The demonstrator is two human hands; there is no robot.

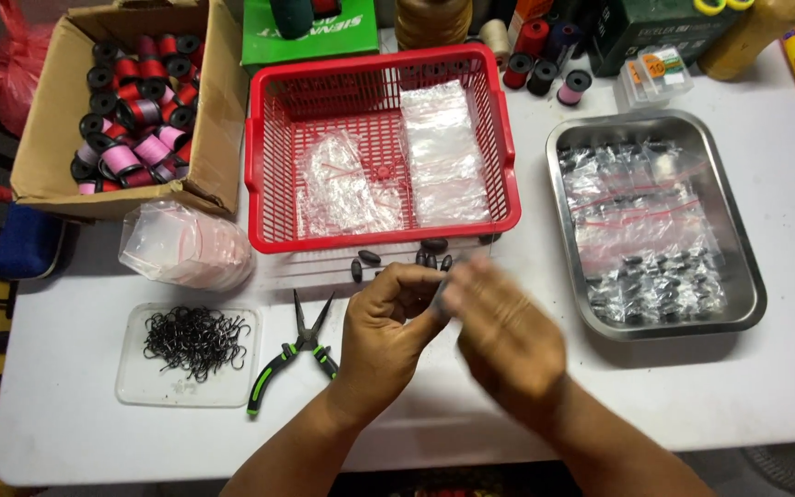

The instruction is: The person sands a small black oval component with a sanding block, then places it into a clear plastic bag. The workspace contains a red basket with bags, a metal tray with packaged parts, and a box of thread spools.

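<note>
I'm at a small fishing-tackle packing bench: a white table (766,387) with a tray of hooks (195,345), pliers (298,354), thread spools (135,110) and bagged sinkers (646,248).

On the table (766,387) I see the basket (259,166) behind my hands, with flat bags (443,152) in it. The box of spools (43,138) sits to its left, the tray of packets (747,276) to its right. Pliers (292,354) lie left of my left hand (384,336) (hooks lid (190,354) further left).
</note>
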